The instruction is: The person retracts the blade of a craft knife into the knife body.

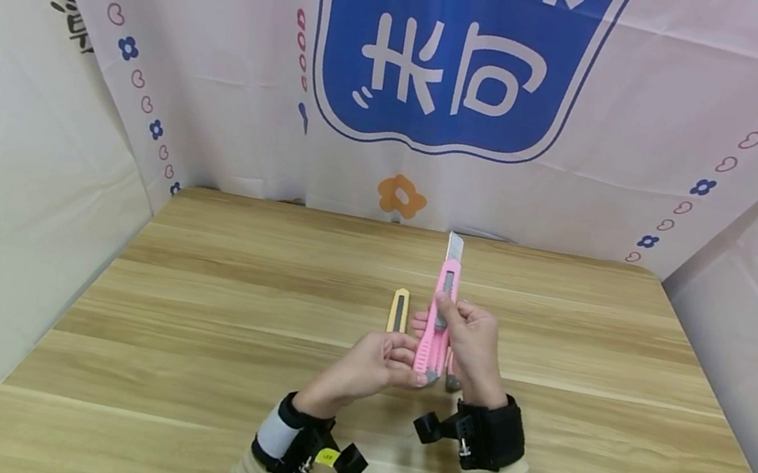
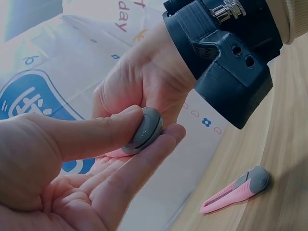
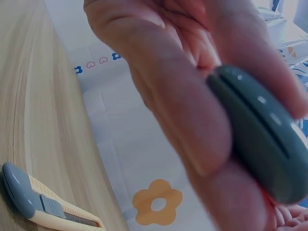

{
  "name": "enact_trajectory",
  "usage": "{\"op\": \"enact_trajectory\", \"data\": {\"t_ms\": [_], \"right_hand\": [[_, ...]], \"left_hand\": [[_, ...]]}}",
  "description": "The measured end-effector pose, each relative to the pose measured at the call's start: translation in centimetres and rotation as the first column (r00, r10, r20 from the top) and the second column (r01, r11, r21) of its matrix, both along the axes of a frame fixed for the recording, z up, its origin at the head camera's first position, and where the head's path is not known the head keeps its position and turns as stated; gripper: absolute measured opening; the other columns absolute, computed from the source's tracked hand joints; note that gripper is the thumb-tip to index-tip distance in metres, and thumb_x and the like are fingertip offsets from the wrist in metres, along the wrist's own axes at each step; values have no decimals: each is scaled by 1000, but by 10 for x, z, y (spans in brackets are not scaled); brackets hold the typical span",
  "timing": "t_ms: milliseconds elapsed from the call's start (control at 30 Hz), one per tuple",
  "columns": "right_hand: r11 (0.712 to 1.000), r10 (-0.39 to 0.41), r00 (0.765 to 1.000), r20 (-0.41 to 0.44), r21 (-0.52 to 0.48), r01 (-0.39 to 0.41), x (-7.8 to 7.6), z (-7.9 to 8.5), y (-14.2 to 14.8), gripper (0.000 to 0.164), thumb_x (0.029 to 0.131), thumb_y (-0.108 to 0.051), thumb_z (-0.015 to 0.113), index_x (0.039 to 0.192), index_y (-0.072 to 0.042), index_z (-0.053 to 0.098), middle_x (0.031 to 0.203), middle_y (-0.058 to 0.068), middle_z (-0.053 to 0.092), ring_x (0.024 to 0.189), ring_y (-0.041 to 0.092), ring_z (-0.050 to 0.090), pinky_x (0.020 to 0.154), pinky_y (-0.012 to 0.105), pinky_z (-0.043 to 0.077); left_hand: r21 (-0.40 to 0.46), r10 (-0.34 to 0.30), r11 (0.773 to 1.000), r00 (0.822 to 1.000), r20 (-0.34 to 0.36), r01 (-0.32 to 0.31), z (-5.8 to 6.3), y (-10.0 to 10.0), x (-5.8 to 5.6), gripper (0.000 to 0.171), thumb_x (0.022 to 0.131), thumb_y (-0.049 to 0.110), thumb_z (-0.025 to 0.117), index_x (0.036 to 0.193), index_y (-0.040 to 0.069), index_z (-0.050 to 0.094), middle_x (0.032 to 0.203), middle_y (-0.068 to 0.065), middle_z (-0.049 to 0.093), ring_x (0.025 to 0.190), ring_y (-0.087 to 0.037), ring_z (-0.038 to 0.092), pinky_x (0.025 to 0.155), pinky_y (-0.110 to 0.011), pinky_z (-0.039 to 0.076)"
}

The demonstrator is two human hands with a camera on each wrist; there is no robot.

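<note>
Both hands hold a pink utility knife (image 1: 449, 274) upright above the table, its silver blade (image 1: 455, 247) out at the top. My left hand (image 1: 378, 363) pinches the knife's lower end; in the left wrist view its thumb presses the grey end cap (image 2: 147, 127). Higher up, my right hand (image 1: 478, 343) grips the knife body, thumb on the grey slider. A second pink utility knife (image 2: 237, 190) lies on the table, partly hidden behind the right hand in the head view. Beyond the left hand lies a yellow utility knife (image 1: 399, 308), its grey end (image 3: 19, 190) showing in the right wrist view.
The wood-grain table (image 1: 179, 336) spreads out on both sides of the hands. A printed cloth (image 1: 232, 118) hangs along its back edge, with pale cloths at the left and right. Each wrist wears a black strap with a camera (image 1: 492, 434).
</note>
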State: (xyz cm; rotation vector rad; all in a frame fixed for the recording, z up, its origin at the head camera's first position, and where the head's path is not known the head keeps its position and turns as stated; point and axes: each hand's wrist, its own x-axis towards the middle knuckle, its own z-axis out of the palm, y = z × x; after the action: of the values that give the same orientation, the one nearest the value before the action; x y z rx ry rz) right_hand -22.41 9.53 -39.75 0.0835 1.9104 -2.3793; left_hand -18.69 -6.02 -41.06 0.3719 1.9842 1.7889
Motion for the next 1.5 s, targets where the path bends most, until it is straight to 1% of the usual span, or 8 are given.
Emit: {"op": "enact_trajectory", "data": {"t_ms": [200,467,700,833,1000,1167,1367,1500], "right_hand": [[1000,25,999,21,-3,-25,-1,1,1,40,98,-15,55,121,17,53,65,-4,74,64,10,73,71,31,62],[999,36,998,48,11,-36,-1,1,7,45,99,-26,53,126,11,53,71,-7,75,69,8,73,71,27,62],[999,22,999,47,-29,-20,-3,4,8,47,99,-26,53,127,12,51,72,-6,75,70,8,74,73,25,62],[999,21,998,62,-28,-19,-3,3,7,47,98,-30,54,125,10,53,75,-5,76,73,9,74,76,26,62],[1000,31,996,81,-5,-31,-2,2,6,50,98,-35,54,123,8,55,74,-5,76,71,8,74,75,28,62],[1000,16,999,51,-5,-15,-2,1,5,48,98,-32,55,119,12,56,69,-5,74,67,10,74,71,30,63],[1000,-4,1000,9,-25,4,-1,2,5,37,98,-27,56,102,9,62,66,-3,74,63,12,73,68,32,63],[1000,3,1000,-10,-31,-3,-1,1,5,42,98,-25,55,110,15,59,66,-4,74,63,11,73,67,30,62]], "left_hand": [[-6,1,1000,1000,6,-1,-1,-1,-1,39,87,1,65,123,-8,56,115,-27,66,89,-5,67,82,-19,58],[-11,18,1000,999,35,-17,0,-1,-1,40,88,9,68,125,-1,58,117,-22,69,98,-16,71,87,-25,59],[-3,48,999,999,18,-48,0,2,-2,39,87,2,66,125,-5,57,119,-24,67,101,-20,71,87,-26,59],[12,73,997,997,18,-73,0,3,-1,41,86,1,66,125,-5,56,121,-24,65,102,-21,70,89,-28,59],[16,106,994,994,27,-106,-1,4,-1,41,86,0,67,125,-5,55,120,-24,65,101,-22,71,89,-27,59],[11,103,995,994,24,-104,-1,4,-1,40,85,-1,67,124,-5,56,120,-24,66,101,-22,71,88,-26,60],[6,86,996,996,33,-86,1,4,1,39,86,1,67,122,-4,58,119,-22,67,98,-18,71,86,-25,60],[4,83,997,996,36,-83,1,4,1,38,86,0,67,122,-4,58,118,-23,67,98,-18,71,88,-27,60]]}}
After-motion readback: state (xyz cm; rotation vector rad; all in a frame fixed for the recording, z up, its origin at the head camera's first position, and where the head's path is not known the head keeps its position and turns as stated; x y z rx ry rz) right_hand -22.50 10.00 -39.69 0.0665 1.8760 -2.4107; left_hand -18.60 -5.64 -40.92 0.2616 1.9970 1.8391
